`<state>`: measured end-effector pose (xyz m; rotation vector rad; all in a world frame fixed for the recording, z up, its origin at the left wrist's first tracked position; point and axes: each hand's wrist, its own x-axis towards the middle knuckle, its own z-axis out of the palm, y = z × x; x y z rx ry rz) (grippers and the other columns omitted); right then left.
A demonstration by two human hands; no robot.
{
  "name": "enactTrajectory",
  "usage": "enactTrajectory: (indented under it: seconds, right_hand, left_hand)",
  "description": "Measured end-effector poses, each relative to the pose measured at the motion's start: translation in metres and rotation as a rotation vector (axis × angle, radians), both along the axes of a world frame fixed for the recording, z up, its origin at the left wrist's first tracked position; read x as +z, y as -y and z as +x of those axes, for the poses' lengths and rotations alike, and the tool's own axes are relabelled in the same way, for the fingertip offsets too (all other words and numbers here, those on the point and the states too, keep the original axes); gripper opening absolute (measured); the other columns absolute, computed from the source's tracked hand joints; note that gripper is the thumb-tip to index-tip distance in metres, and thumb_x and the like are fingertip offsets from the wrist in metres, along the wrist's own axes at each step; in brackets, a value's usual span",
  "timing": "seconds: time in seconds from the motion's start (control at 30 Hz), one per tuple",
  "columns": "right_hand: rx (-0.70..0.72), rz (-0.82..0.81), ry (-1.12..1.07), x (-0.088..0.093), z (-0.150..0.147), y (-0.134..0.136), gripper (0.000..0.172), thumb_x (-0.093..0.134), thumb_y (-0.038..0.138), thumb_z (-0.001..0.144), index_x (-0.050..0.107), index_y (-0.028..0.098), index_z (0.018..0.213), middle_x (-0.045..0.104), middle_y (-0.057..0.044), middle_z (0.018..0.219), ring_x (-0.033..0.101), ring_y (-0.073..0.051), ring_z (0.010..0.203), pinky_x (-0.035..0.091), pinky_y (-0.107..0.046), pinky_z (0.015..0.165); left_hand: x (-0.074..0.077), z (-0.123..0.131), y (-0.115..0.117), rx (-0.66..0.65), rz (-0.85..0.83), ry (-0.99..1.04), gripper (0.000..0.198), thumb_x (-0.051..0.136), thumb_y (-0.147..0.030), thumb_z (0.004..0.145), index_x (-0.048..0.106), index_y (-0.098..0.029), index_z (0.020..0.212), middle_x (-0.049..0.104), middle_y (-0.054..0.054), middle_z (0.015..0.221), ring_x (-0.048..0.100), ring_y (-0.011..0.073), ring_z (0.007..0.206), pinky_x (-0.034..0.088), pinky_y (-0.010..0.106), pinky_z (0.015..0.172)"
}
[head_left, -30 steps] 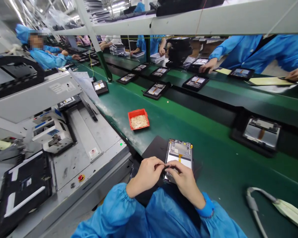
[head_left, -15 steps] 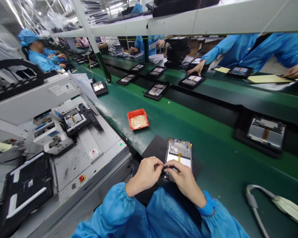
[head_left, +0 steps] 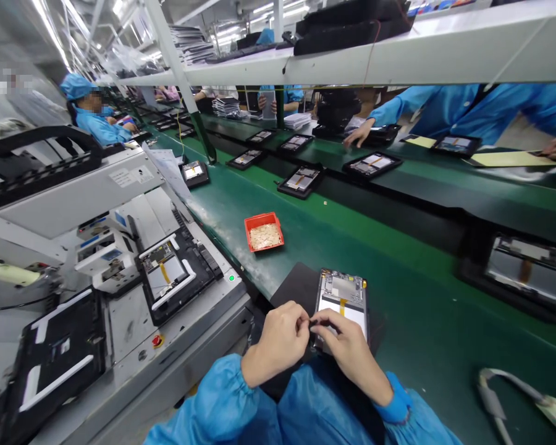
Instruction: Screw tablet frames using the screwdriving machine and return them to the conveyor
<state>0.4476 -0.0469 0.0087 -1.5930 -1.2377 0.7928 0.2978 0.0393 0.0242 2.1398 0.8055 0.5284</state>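
Observation:
An opened tablet [head_left: 343, 287] lies on a black pad [head_left: 296, 285] at the near edge of the green bench, its circuit board, white battery and amber ribbon facing up. My left hand [head_left: 282, 334] is pinched closed at the tablet's lower left corner. Against its fingertips, my right hand [head_left: 345, 346] pinches too, over the tablet's lower part. Between the two sets of fingertips is a small dark piece, too small to name. My right hand hides part of the battery.
A red bin [head_left: 264, 232] of small pale pieces stands beyond the tablet. To the left is a grey machine [head_left: 134, 346] with a tablet in its black fixture [head_left: 167, 272]. More tablets [head_left: 301, 179] lie along the belt. A co-worker's hand [head_left: 359, 133] is across the line. A cable [head_left: 491, 395] lies right.
The fixture with a tablet on the machine has slid toward me. The co-worker's hand across has come off a tablet. My hands stay pinched together; the view has shifted slightly.

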Motion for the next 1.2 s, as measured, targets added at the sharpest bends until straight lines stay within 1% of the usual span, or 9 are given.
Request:
enactTrajectory:
  seconds: [0.13, 0.27, 0.37, 0.5, 0.6, 0.7, 0.9, 1.03, 1.2]
  right_hand:
    - [-0.048, -0.008, -0.153, 0.003, 0.009, 0.0, 0.014, 0.067, 0.034, 0.084, 0.067, 0.02, 0.087, 0.07, -0.004, 0.086, 0.066, -0.02, 0.081, 0.053, -0.03, 0.075]
    - [-0.083, -0.056, -0.291, -0.001, 0.032, 0.019, 0.026, 0.064, 0.045, 0.087, 0.061, 0.02, 0.09, 0.071, -0.007, 0.084, 0.07, -0.022, 0.078, 0.057, -0.032, 0.071]
    - [-0.194, -0.075, -0.018, -0.008, 0.048, 0.042, 0.026, 0.065, 0.046, 0.087, 0.063, 0.021, 0.088, 0.07, -0.004, 0.079, 0.067, -0.02, 0.069, 0.054, -0.029, 0.064]
    - [-0.214, -0.02, 0.37, -0.011, 0.049, 0.071, 0.018, 0.062, 0.04, 0.091, 0.069, 0.023, 0.093, 0.071, -0.004, 0.092, 0.067, -0.02, 0.083, 0.053, -0.03, 0.074]
    - [-0.146, 0.025, 0.47, -0.011, 0.038, 0.084, 0.016, 0.056, 0.032, 0.097, 0.069, 0.023, 0.094, 0.069, -0.004, 0.093, 0.066, -0.019, 0.086, 0.053, -0.03, 0.076]
    - [-0.108, 0.071, 0.551, -0.019, 0.025, 0.093, 0.015, 0.054, 0.024, 0.098, 0.069, 0.023, 0.099, 0.068, -0.005, 0.094, 0.064, -0.019, 0.087, 0.052, -0.03, 0.077]
    - [-0.071, 0.142, 0.668, -0.046, 0.009, 0.1, 0.017, 0.056, 0.014, 0.096, 0.068, 0.02, 0.107, 0.065, -0.006, 0.094, 0.059, -0.017, 0.084, 0.048, -0.03, 0.074]
    - [-0.056, 0.176, 0.729, -0.051, 0.004, 0.095, 0.017, 0.055, 0.011, 0.096, 0.068, 0.018, 0.105, 0.063, -0.007, 0.09, 0.055, -0.017, 0.081, 0.045, -0.029, 0.07]
    - [-0.022, 0.203, 0.817, -0.054, 0.003, 0.094, 0.019, 0.052, 0.007, 0.095, 0.068, 0.014, 0.104, 0.063, -0.008, 0.088, 0.051, -0.017, 0.079, 0.042, -0.03, 0.069]
  left_hand:
    - [-0.005, 0.005, -0.032, 0.128, 0.069, 0.012, 0.015, 0.052, -0.01, 0.082, 0.061, -0.021, 0.077, 0.062, 0.001, 0.074, 0.056, 0.0166, 0.067, 0.038, 0.028, 0.063]
    - [0.0, 0.023, -0.125, 0.478, 0.328, -0.252, 0.015, 0.047, -0.021, 0.093, 0.062, -0.019, 0.089, 0.066, 0.008, 0.089, 0.061, 0.0219, 0.084, 0.042, 0.031, 0.074]
    - [0.004, 0.039, -0.187, 0.463, 0.396, -0.446, 0.018, 0.049, -0.017, 0.092, 0.062, -0.017, 0.104, 0.064, 0.013, 0.107, 0.062, 0.025, 0.096, 0.043, 0.033, 0.078]
    - [0.0, 0.052, -0.216, 0.37, 0.401, -0.502, 0.019, 0.049, -0.017, 0.09, 0.066, -0.015, 0.097, 0.064, 0.017, 0.109, 0.058, 0.0312, 0.105, 0.044, 0.039, 0.084]
    - [-0.007, 0.052, -0.209, 0.357, 0.425, -0.498, 0.024, 0.046, -0.023, 0.092, 0.066, -0.015, 0.104, 0.063, 0.019, 0.115, 0.054, 0.0343, 0.114, 0.042, 0.044, 0.09]
    - [-0.014, 0.043, -0.188, 0.351, 0.466, -0.341, 0.024, 0.047, -0.025, 0.093, 0.064, -0.018, 0.108, 0.066, 0.013, 0.111, 0.059, 0.0286, 0.106, 0.043, 0.039, 0.088]
    - [-0.025, 0.01, -0.106, 0.211, 0.365, 0.035, 0.016, 0.051, -0.02, 0.091, 0.067, -0.02, 0.087, 0.067, 0.003, 0.083, 0.06, 0.018, 0.075, 0.044, 0.03, 0.073]
    - [-0.027, -0.011, -0.051, 0.132, 0.259, 0.143, 0.017, 0.05, -0.018, 0.093, 0.067, -0.019, 0.088, 0.066, 0.004, 0.082, 0.06, 0.0181, 0.078, 0.046, 0.031, 0.074]
    - [-0.041, -0.022, 0.006, -0.23, 0.317, 0.139, 0.03, 0.043, -0.011, 0.094, 0.066, -0.017, 0.112, 0.069, 0.01, 0.105, 0.06, 0.0223, 0.098, 0.046, 0.038, 0.087]
